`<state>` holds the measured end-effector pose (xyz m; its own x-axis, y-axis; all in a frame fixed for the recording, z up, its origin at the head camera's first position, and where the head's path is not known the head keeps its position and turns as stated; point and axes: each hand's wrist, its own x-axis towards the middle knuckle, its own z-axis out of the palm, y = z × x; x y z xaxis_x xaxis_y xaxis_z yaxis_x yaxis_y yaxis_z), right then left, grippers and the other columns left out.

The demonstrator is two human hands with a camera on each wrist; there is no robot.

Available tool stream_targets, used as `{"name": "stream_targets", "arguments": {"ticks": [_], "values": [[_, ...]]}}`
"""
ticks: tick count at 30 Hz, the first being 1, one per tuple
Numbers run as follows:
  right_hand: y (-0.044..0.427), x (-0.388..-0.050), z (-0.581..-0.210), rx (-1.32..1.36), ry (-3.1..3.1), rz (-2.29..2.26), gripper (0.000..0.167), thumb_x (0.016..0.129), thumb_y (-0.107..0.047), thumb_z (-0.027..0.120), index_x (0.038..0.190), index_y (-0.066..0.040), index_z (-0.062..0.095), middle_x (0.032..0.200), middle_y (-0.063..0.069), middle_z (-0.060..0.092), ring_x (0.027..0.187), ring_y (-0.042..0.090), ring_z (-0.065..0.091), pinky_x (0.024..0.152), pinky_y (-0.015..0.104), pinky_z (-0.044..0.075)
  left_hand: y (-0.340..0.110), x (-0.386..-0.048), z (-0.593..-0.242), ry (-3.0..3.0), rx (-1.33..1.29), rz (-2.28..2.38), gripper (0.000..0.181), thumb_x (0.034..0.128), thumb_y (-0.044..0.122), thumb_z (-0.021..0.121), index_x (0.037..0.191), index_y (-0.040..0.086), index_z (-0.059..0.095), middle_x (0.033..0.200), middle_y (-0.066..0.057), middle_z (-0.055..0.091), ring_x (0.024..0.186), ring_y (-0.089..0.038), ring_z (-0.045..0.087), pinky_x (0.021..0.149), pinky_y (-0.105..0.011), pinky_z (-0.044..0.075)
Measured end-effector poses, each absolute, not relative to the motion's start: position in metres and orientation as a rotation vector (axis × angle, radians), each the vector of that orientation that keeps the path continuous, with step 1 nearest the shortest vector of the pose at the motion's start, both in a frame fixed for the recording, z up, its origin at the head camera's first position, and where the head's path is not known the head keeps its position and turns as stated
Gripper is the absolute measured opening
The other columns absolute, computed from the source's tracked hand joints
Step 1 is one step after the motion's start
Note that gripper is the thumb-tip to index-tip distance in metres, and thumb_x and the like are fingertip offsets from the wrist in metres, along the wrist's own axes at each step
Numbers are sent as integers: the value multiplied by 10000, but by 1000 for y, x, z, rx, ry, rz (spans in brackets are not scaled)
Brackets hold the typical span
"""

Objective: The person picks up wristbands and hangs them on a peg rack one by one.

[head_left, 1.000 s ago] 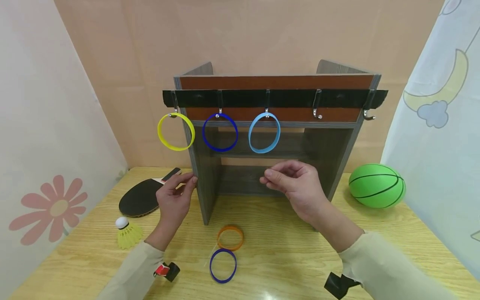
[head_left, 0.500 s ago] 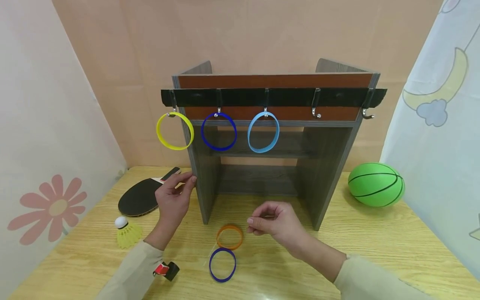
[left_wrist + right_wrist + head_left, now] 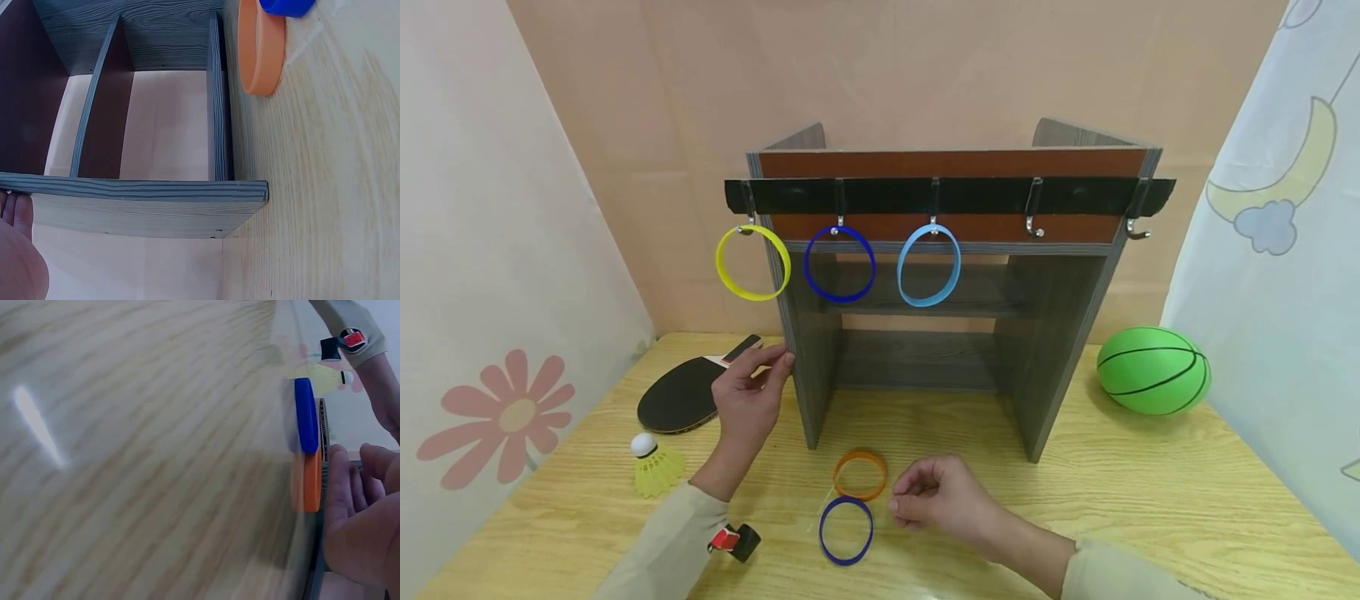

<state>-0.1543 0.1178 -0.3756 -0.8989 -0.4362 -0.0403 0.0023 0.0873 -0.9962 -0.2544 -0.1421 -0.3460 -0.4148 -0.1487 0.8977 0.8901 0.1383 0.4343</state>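
Note:
My left hand (image 3: 747, 396) has its bent fingers and thumb at the front edge of the grey wooden shelf's (image 3: 811, 367) left side panel, gripping it. In the left wrist view only part of that hand (image 3: 19, 250) shows by the panel (image 3: 144, 190). Loosely bent and holding nothing, my right hand (image 3: 947, 500) hovers right of an orange wristband (image 3: 838, 483) and a dark blue wristband (image 3: 823, 542) on the table. In the right wrist view both wristbands stand near its fingertips. Yellow (image 3: 721, 271), blue (image 3: 808, 279) and light blue (image 3: 901, 279) wristbands hang from hooks.
A black strip (image 3: 985, 197) across the shelf carries the hooks; two on the right, including this hook (image 3: 1033, 227), are bare. A table tennis bat (image 3: 677, 396) and a shuttlecock (image 3: 657, 468) lie left. A green ball (image 3: 1153, 371) sits right. Printed cloth (image 3: 475, 208) encloses the table.
My right hand has come down from below the light blue wristband to the table, beside the orange and dark blue wristbands. The left hand stays at the shelf's side panel.

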Motion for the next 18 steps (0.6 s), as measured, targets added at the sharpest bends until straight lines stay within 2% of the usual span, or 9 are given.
{"name": "stream_targets", "arguments": {"ticks": [8,18], "values": [[113,-152,-390,-439,2065,-1800,120,821,-4,707,883,79,646,729,99,646,669,226,653,595,320,572,-141,-252,-343,-1509,-747,-1440,172,765,-224,646,909,-134,676,815,-248,641,764,-90,649,703,-219,551],[99,-156,-391,-434,2156,-1688,93,791,-21,740,814,46,681,683,135,663,614,254,659,541,328,567,-142,-253,-346,-1526,-729,-1467,138,792,-169,662,920,-120,681,826,-215,655,771,-99,659,709,-243,556]]}}
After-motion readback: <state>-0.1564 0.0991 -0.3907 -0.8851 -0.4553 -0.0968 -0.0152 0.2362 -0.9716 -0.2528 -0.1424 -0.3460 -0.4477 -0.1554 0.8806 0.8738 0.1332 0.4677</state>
